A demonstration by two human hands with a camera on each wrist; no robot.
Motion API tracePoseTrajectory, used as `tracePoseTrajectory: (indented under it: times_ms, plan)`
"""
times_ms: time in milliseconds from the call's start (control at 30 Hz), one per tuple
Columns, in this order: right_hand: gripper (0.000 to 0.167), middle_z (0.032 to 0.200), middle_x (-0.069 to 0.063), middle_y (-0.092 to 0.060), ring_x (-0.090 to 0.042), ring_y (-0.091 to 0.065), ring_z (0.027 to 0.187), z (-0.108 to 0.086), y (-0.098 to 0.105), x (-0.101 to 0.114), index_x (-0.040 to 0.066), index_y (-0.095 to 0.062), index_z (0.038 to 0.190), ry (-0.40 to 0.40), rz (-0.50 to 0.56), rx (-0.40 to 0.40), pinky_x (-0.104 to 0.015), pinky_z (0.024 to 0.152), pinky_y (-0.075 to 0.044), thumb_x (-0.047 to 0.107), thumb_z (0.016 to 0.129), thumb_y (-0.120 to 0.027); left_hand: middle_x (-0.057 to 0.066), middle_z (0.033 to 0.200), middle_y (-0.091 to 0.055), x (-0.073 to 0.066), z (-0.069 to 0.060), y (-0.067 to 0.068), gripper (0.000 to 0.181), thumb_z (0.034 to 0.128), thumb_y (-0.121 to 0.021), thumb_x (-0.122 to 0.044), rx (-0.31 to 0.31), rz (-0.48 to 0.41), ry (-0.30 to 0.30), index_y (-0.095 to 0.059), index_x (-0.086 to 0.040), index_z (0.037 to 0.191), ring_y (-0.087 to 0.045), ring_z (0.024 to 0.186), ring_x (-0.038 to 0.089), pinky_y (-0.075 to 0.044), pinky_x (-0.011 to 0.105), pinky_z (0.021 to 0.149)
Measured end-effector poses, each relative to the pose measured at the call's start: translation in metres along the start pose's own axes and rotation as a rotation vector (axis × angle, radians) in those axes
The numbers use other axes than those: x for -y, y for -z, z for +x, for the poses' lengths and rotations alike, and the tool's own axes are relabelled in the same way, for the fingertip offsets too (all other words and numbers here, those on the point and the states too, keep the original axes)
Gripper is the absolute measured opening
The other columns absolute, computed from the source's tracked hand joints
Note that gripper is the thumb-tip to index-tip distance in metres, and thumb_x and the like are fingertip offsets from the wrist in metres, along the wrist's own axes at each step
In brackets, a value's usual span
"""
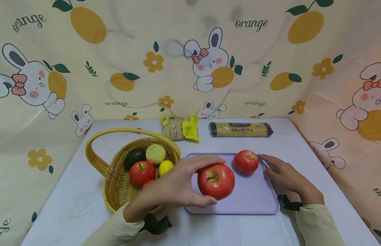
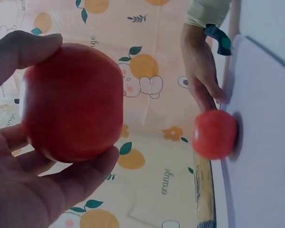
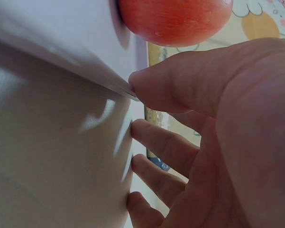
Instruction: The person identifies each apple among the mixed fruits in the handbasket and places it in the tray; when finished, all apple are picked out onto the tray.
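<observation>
Mostly hidden behind left hand [image 1: 178, 181], head view: lower red fruit [image 1: 148, 183] in basket [image 1: 119, 193]. Also behind it: left stretch of tray [image 1: 245, 194] rim. Behind held apple [image 2: 73, 104], left wrist view: ends of some fingers [image 2: 35, 161]. Cut off: tray apple [image 3: 175, 19], top edge, right wrist view; spaghetti packet [image 2: 204, 190], bottom edge, left wrist view. Too small to read: fine print on yellow bag [image 1: 189, 130].

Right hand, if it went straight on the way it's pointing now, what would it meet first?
Probably the red apple on the lavender tray, which sits just ahead of the right hand; any gap between them is hard to judge in depth.
</observation>
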State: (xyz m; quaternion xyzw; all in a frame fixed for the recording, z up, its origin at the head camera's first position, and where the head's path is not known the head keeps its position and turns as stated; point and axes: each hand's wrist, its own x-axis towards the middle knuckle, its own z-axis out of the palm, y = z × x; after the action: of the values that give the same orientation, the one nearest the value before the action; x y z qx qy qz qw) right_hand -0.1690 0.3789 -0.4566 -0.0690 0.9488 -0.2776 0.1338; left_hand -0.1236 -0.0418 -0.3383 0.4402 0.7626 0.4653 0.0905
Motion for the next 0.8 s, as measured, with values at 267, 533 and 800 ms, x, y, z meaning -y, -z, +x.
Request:
tracePoseTrajectory:
  times_ms: [267,533,800]
  plan:
    - [0.072,0.172,-0.032,-0.035,-0.064,-0.033,0.154,0.000,0.000,0.001,0.013,-0.039,0.170,-0.011,0.009,0.005,-0.077,0.110,-0.047,0.025,0.105,-0.069,-0.004,0.154,-0.063,-0.002,0.024,-0.014,0.080,0.0862,-0.090,-0.024,0.008,-0.073,-0.023,-0.054,-0.020,0.158,-0.060,0.135,0.008,-0.058,0.024,0.105]
    - [0.072,0.172,-0.031,-0.036,-0.063,-0.033,0.154,0.000,0.002,0.001,0.015,-0.039,0.170,-0.005,0.000,0.006,-0.077,0.110,-0.047,0.025,0.106,-0.069,-0.001,0.152,-0.064,0.006,0.046,-0.032,0.079,0.0869,-0.091,-0.024,-0.002,-0.038,-0.016,-0.055,-0.019,0.157,-0.061,0.130,0.007,-0.057,0.019,0.102]
    - [0.073,0.172,-0.032,-0.035,-0.065,-0.034,0.153,-0.002,0.003,-0.001,0.016,-0.037,0.171,-0.001,-0.007,0.004,-0.078,0.109,-0.048,0.025,0.106,-0.069,-0.002,0.153,-0.063,0.016,0.067,-0.053,0.083,0.0865,-0.091,-0.029,0.049,-0.014,0.074,-0.053,-0.017,0.160,-0.058,0.131,0.006,-0.056,0.012,0.094]
